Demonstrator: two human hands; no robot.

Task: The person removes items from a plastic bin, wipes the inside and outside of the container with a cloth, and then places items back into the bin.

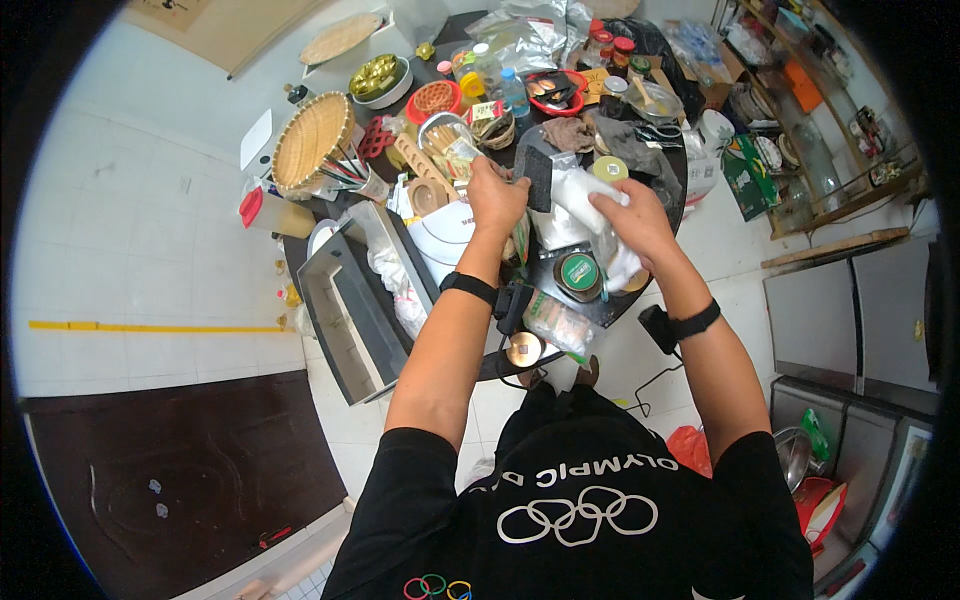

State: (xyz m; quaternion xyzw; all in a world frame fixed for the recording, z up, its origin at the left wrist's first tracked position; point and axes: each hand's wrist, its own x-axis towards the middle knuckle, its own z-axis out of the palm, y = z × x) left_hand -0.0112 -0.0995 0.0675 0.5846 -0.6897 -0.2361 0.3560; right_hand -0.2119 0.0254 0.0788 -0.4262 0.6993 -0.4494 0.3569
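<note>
My left hand (496, 193) is over the middle of the crowded table, its fingers closed on the edge of a dark grey block (535, 178) that looks like foam or sponge. To its right, my right hand (639, 219) grips a white bundle (583, 196), perhaps cloth or a filled plastic bag; its clear and white loose end hangs below the hand. The block and the bundle are side by side, and I cannot tell whether they touch. Under the bundle lies a white packet (559, 229). A jar with a green lid (580, 271) stands nearer to me.
An open grey box (337, 315) juts over the table's left edge beside a white appliance (442, 236). A round bamboo basket (311, 146) leans behind them. Bottles (515, 91), red baskets (556, 109) and jars (622, 52) crowd the back. A gold-lidded tin (524, 349) stands near the front edge.
</note>
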